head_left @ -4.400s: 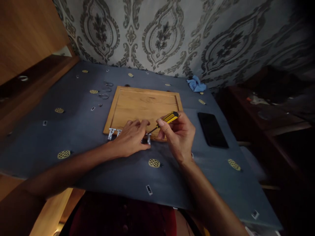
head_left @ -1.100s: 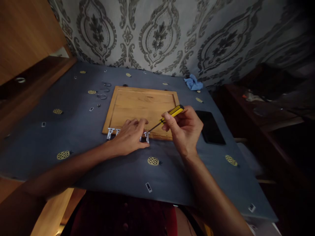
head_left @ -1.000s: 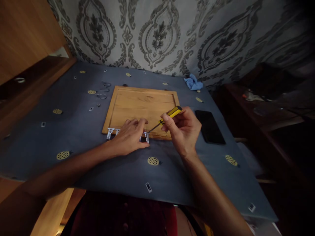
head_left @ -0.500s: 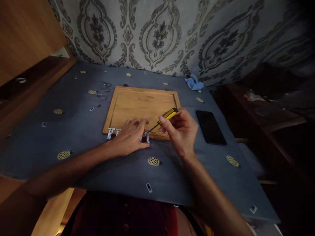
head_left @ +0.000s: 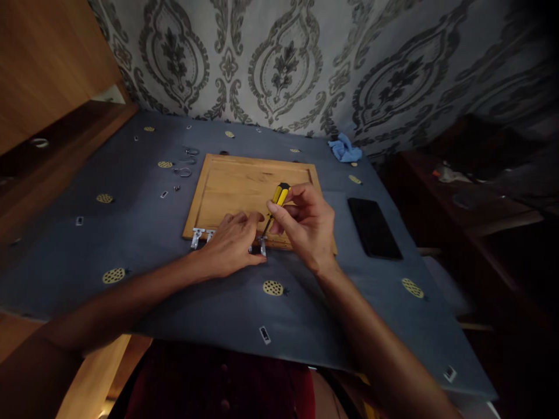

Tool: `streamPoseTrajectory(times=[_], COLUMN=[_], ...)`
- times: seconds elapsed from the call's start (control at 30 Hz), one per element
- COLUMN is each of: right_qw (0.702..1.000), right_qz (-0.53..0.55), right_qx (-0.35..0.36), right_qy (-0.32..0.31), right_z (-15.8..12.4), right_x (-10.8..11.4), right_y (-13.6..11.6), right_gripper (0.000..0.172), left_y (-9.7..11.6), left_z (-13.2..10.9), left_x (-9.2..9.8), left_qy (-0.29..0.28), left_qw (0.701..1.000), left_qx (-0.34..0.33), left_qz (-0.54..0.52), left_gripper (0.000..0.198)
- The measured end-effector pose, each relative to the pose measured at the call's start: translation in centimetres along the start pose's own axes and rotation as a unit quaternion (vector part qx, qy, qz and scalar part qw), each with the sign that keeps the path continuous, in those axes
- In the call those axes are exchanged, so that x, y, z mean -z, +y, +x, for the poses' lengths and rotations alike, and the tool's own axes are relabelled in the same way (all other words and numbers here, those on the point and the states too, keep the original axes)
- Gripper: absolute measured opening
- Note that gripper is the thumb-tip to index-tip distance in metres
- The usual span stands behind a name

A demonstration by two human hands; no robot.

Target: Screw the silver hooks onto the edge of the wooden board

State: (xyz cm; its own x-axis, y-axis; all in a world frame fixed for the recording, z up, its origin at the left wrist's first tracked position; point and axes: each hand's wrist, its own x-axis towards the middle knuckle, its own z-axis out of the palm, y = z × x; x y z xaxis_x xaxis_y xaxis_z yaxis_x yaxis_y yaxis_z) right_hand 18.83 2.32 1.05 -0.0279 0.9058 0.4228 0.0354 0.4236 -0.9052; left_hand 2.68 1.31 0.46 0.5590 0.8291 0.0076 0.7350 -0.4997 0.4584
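A wooden board [head_left: 236, 186] with a raised frame lies flat on the table. Small metal brackets [head_left: 197, 237] sit along its near edge, several of them partly covered by my left hand [head_left: 233, 241]. That hand rests on the edge, its thumb against the lower end of the rightmost bracket [head_left: 262, 247] and its fingers curled over the wood. My right hand [head_left: 308, 227] grips a screwdriver [head_left: 279, 196] by its yellow and black handle. The screwdriver stands steeply, its tip down at the top of the rightmost bracket; any screw under it is too small to make out.
Metal hooks [head_left: 182, 171] and tiny loose hardware [head_left: 176, 188] lie left of the board. A black phone [head_left: 374, 228] is to the right, and a crumpled blue cloth [head_left: 345, 148] at the back by the patterned wall. A blue tablecloth [head_left: 209, 317] with pineapple prints covers the table.
My right hand has shifted left and tilted the screwdriver from a slant to nearly upright, its tip staying at the bracket. My left hand has barely moved.
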Motion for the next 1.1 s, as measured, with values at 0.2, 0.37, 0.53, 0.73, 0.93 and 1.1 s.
streamPoseTrajectory(times=[0.2, 0.37, 0.53, 0.73, 0.93, 1.1], right_qw=[0.993, 0.995, 0.996, 0.996, 0.999, 0.999], right_qz=[0.001, 0.004, 0.002, -0.002, -0.012, -0.028], right_qx=[0.057, 0.033, 0.033, 0.031, 0.006, -0.029], right_qy=[0.103, 0.092, 0.083, 0.082, 0.05, -0.007], right_z=[-0.4, -1.0, -1.2, -1.4, -1.4, -1.3], right_x=[0.5, 0.9, 0.7, 0.7, 1.0, 1.5], right_y=[-0.1, 0.1, 0.3, 0.8, 0.1, -0.8], right_gripper=[0.037, 0.035, 0.037, 0.036, 0.027, 0.031], left_y=[-0.2, -0.3, -0.2, -0.3, -0.5, -0.4], left_z=[-0.1, -0.1, -0.2, -0.1, -0.2, -0.2], left_x=[-0.1, -0.2, -0.2, -0.3, -0.3, -0.3], left_qy=[0.002, 0.009, 0.003, 0.012, 0.014, 0.013], left_qw=[1.0, 1.0, 1.0, 1.0, 0.999, 1.0], left_qx=[-0.007, -0.009, -0.007, -0.014, -0.026, -0.023], left_qz=[-0.015, -0.015, -0.01, -0.011, -0.012, -0.007], left_gripper=[0.06, 0.06, 0.061, 0.06, 0.057, 0.058])
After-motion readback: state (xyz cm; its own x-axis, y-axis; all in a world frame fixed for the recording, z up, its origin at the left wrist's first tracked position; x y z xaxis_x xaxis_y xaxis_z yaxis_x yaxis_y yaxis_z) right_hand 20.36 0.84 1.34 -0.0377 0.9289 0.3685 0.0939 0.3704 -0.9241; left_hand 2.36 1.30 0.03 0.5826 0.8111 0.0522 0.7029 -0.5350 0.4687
